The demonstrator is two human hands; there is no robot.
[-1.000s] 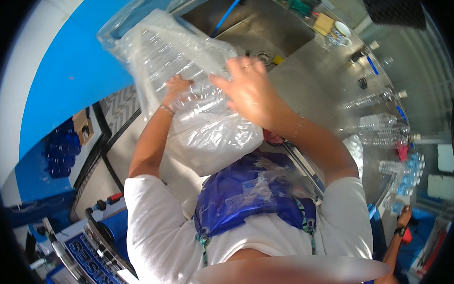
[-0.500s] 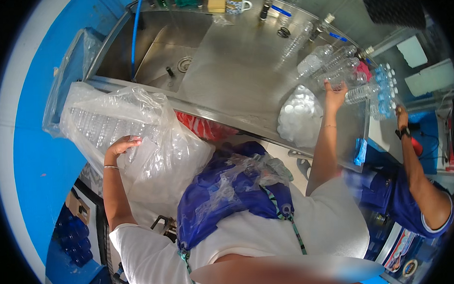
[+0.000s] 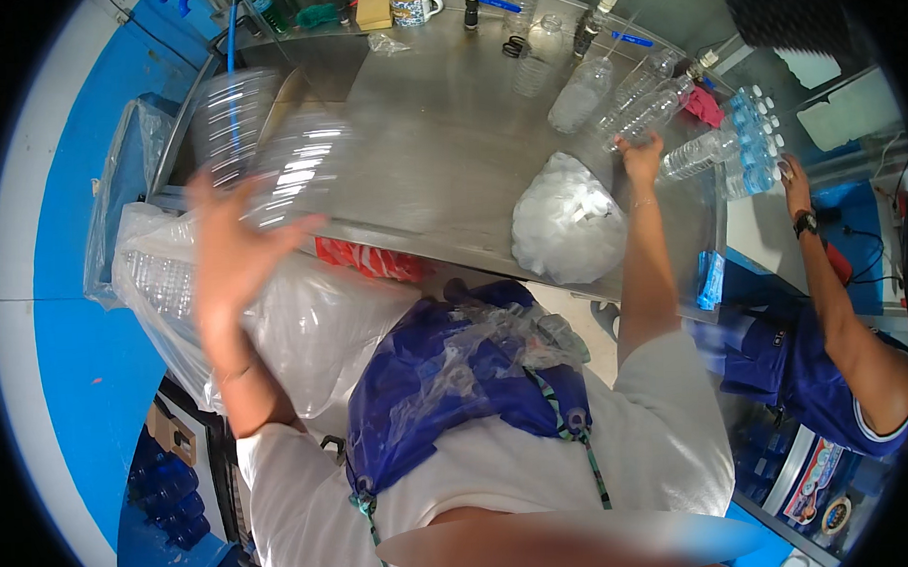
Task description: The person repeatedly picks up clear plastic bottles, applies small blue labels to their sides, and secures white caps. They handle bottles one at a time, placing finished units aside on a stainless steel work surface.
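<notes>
Fingers spread but blurred, the left hand (image 3: 231, 253) meets two clear, ribbed plastic bottles (image 3: 303, 167); I cannot tell whether it grips them. Beneath lies a wrinkled translucent sack (image 3: 321, 333). The right hand's (image 3: 642, 160) part-curled fingers touch a smooth clear bottle (image 3: 656, 109), grip unclear, over the steel counter (image 3: 430, 154).

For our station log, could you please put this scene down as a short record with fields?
Left hand: blurred, fingers spread, at two blurred clear bottles; grip unclear
Right hand: at the near end of a clear bottle; grip unclear
Large plastic bag: in front of the metal counter
White bundle: on the counter
Co-worker's hand: beside bluish bottles
Back edge: yellow sponge, patterned mug
</notes>
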